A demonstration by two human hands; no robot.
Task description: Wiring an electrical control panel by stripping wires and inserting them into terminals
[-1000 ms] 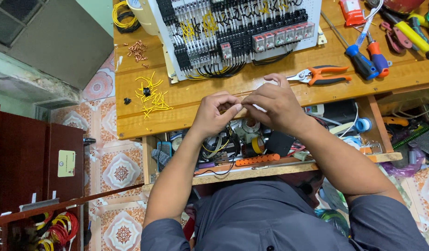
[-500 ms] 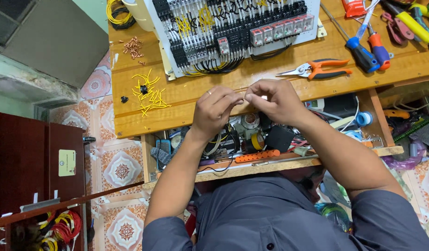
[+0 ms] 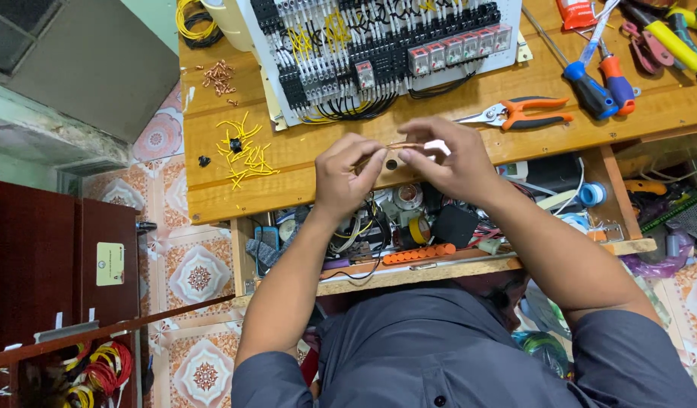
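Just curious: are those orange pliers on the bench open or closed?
Nearly closed: the pliers lie flat on the bench, handles slightly apart, blades together.

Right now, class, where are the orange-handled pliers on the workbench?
In the head view, the orange-handled pliers lie on the wooden bench, just beyond the right hand, below the wired control panel and left of the screwdrivers.

Pale yellow rectangular label (image 3: 109, 264) on dark red cabinet door (image 3: 99, 249) at left, red packet (image 3: 575, 13) on workbench (image 3: 235, 198) top edge
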